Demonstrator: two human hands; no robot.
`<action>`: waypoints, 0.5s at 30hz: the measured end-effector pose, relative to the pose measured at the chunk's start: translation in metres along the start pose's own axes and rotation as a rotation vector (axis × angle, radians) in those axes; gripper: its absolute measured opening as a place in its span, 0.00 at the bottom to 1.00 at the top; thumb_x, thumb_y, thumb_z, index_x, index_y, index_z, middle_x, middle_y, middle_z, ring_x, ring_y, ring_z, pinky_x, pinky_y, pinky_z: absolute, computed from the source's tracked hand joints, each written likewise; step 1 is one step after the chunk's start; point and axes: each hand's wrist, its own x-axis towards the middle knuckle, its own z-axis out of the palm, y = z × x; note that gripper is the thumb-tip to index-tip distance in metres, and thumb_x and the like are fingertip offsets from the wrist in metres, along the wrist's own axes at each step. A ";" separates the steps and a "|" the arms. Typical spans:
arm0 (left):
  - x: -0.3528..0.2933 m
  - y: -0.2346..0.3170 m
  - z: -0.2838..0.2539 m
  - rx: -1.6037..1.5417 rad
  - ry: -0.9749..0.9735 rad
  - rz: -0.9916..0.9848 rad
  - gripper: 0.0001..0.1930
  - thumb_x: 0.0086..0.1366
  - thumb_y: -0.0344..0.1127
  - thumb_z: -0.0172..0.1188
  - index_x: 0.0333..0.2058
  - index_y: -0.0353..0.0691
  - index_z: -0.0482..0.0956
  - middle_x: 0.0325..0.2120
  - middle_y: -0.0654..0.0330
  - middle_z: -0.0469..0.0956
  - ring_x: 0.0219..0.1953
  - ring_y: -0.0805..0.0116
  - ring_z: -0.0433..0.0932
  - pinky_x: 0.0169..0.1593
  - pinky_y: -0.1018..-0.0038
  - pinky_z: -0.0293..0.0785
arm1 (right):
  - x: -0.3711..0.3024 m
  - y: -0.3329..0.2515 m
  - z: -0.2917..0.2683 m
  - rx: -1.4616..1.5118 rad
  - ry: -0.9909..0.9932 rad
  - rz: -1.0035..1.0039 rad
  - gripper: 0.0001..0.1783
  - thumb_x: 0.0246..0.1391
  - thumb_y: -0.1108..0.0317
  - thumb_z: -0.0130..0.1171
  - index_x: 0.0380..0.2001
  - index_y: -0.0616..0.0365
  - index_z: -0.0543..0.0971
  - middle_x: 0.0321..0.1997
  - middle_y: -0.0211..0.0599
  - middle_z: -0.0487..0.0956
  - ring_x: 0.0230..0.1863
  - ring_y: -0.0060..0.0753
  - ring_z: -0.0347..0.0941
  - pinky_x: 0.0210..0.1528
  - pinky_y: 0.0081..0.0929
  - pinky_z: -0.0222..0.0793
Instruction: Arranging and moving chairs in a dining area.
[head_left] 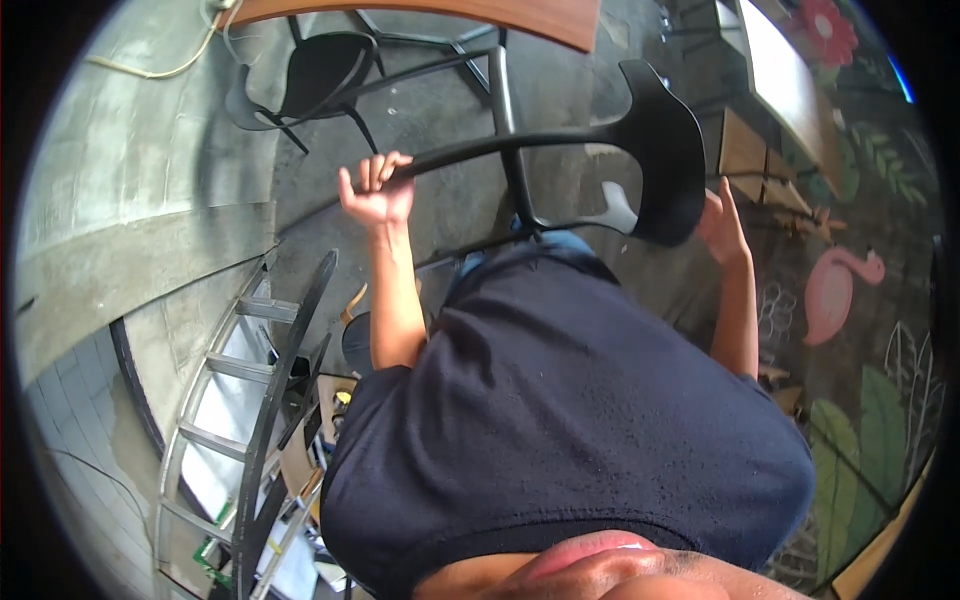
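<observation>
A black chair (668, 150) with a curved, smooth shell lies tilted across the space before me. My left hand (378, 190) is closed around the end of its long thin black bar (500, 150), at the left. At the right, my right hand (727, 228) presses against the outer edge of the shell, one finger pointing up and the others partly hidden behind it. A dark metal post (508, 120) passes behind the bar.
A brown-topped table (440, 12) and another black chair (320, 78) stand ahead. An aluminium ladder (240, 370) leans at the left by a concrete wall (150, 170) and piled clutter. A white-topped table (785, 75) and a wall painted with a flamingo (835, 290) are at the right.
</observation>
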 end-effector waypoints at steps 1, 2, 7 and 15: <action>-0.003 -0.018 0.018 0.163 0.010 0.030 0.24 0.50 0.51 0.53 0.10 0.49 0.50 0.12 0.69 0.51 0.23 0.71 0.57 0.42 0.68 0.58 | 0.000 0.007 0.020 -0.248 0.350 -0.098 0.34 0.57 0.43 0.45 0.54 0.63 0.68 0.52 0.43 0.73 0.49 0.36 0.71 0.51 0.32 0.65; -0.003 -0.039 0.035 0.168 -0.023 -0.003 0.23 0.49 0.50 0.54 0.10 0.50 0.50 0.12 0.69 0.51 0.24 0.71 0.57 0.42 0.68 0.58 | 0.000 0.007 0.025 -0.504 0.710 -0.195 0.37 0.55 0.41 0.47 0.55 0.64 0.66 0.54 0.44 0.71 0.52 0.38 0.69 0.53 0.33 0.63; 0.002 -0.137 0.067 0.578 -0.459 0.032 0.18 0.49 0.42 0.52 0.11 0.46 0.54 0.12 0.67 0.53 0.22 0.70 0.56 0.42 0.68 0.62 | 0.044 -0.004 0.140 -1.201 0.551 -1.087 0.34 0.36 0.61 0.70 0.49 0.57 0.71 0.53 0.46 0.69 0.55 0.47 0.65 0.56 0.37 0.60; -0.010 -0.257 0.101 0.775 -0.487 -0.221 0.15 0.57 0.42 0.51 0.18 0.39 0.65 0.18 0.62 0.68 0.28 0.70 0.67 0.45 0.68 0.63 | 0.075 -0.055 0.231 -0.881 -0.417 -0.726 0.23 0.55 0.50 0.52 0.22 0.61 0.71 0.15 0.37 0.66 0.18 0.34 0.61 0.25 0.29 0.60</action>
